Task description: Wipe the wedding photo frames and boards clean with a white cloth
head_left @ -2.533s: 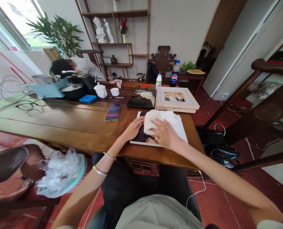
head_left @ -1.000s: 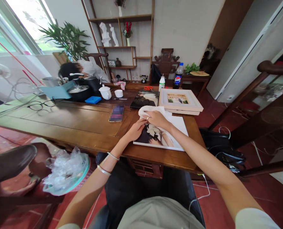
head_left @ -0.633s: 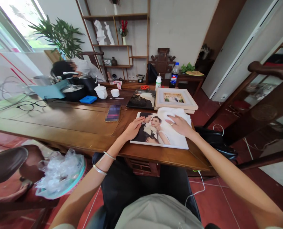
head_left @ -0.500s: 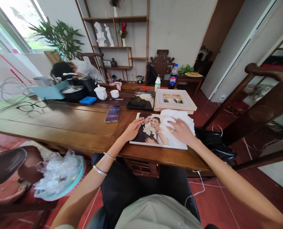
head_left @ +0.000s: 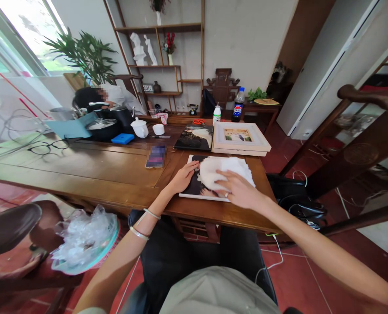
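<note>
Plain grey-green top point(head_left: 220, 290), loose, soft folds. Pale sleeve edge point(head_left: 91, 310) left of top, only sliver showing at frame bottom. Dark trousers point(head_left: 168, 248) just beyond top, both legs visible, fabric detail too dim to read. Left hand point(head_left: 183, 178), well beyond top: bare. Same arm: slim silvery bangle point(head_left: 152, 214) farther from top, wider shiny bangle point(head_left: 139, 233) nearer top. Right hand point(head_left: 241, 189), also beyond top: bare except small silvery ring point(head_left: 226, 195), one finger.
</note>
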A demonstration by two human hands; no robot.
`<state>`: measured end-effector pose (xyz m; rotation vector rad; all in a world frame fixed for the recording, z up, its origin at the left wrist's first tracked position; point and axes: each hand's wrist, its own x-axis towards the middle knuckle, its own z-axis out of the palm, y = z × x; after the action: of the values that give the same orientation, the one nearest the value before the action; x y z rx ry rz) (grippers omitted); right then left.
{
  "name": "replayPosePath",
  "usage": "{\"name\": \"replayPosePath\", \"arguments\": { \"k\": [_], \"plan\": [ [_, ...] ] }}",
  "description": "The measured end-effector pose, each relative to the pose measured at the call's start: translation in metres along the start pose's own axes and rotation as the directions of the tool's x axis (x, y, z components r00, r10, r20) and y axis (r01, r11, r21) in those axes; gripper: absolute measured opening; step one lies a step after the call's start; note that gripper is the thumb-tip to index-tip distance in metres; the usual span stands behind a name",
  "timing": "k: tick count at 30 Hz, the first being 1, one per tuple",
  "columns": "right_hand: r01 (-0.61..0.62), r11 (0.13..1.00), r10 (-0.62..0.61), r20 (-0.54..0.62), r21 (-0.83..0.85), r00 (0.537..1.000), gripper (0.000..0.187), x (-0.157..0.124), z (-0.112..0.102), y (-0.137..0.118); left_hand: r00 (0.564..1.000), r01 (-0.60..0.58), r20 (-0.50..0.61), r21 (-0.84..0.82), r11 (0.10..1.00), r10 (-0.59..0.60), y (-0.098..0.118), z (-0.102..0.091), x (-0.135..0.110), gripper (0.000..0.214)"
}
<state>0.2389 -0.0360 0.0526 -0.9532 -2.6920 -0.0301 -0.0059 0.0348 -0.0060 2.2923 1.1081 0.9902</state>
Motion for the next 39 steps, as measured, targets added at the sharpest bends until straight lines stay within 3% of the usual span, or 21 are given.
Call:
{"name": "replayPosePath", "arguments": {
  "k": [4, 7, 10, 13, 16, 19, 23, 28, 31, 35, 39],
  "plan": [
    [-0.099, 0.989, 0.096, -0.03, -0.114, 0.995, 0.032, 0.025, 0.003, 0.054, 1.0, 0.012, 0.002, -0.002, 1.0, -0.012, 0.002, 0.0, 0.0, 0.042],
    [-0.209, 0.966, 0.202, -0.057, -0.153, 0.978, 0.032, 0.035, 0.006, 0.066, 1.0, 0.015, -0.008, -0.002, 1.0, -0.015, 0.001, 0.0, 0.0, 0.042],
    [-0.197, 0.971, 0.192, -0.051, -0.135, 0.98, 0.031, 0.033, 0.011, 0.044, 1.0, 0.007, -0.014, 0.004, 1.0, -0.007, -0.002, 0.001, 0.0, 0.041],
    [-0.111, 0.993, 0.11, -0.029, -0.047, 0.994, 0.031, 0.017, 0.011, 0.001, 1.0, -0.008, -0.02, 0.007, 1.0, 0.008, -0.003, 0.001, 0.0, 0.041],
    [-0.023, 0.998, 0.022, 0.023, 0.06, 0.999, 0.031, -0.005, 0.0, -0.039, 1.0, -0.014, -0.016, -0.002, 1.0, 0.014, -0.003, 0.001, 0.0, 0.04],
    [0.042, 0.989, -0.057, 0.109, 0.141, 0.992, 0.031, -0.024, -0.018, -0.052, 1.0, -0.004, -0.01, -0.017, 1.0, 0.004, -0.001, 0.0, 0.0, 0.041],
    [-0.057, 0.99, 0.043, 0.11, 0.129, 0.993, 0.027, -0.033, -0.026, -0.013, 1.0, 0.014, -0.002, -0.009, 1.0, -0.014, 0.0, 0.0, 0.0, 0.042],
    [-0.282, 0.959, 0.282, -0.002, -0.012, 0.96, 0.041, -0.019, -0.005, 0.063, 1.0, 0.011, -0.007, -0.011, 1.0, -0.011, -0.001, 0.0, 0.0, 0.041],
    [-0.346, 0.936, 0.344, -0.039, -0.06, 0.938, 0.044, -0.005, 0.004, 0.087, 1.0, 0.015, -0.008, -0.019, 1.0, -0.015, -0.001, 0.0, 0.0, 0.041],
    [-0.288, 0.953, 0.28, -0.083, -0.095, 0.956, 0.038, 0.0, 0.006, 0.083, 1.0, 0.023, -0.009, -0.008, 1.0, -0.023, -0.001, 0.0, 0.001, 0.041],
    [-0.187, 0.98, 0.181, -0.082, -0.071, 0.98, 0.029, -0.019, 0.0, 0.04, 1.0, 0.017, -0.014, 0.007, 1.0, -0.017, 0.0, 0.001, 0.001, 0.041]
  ]
}}
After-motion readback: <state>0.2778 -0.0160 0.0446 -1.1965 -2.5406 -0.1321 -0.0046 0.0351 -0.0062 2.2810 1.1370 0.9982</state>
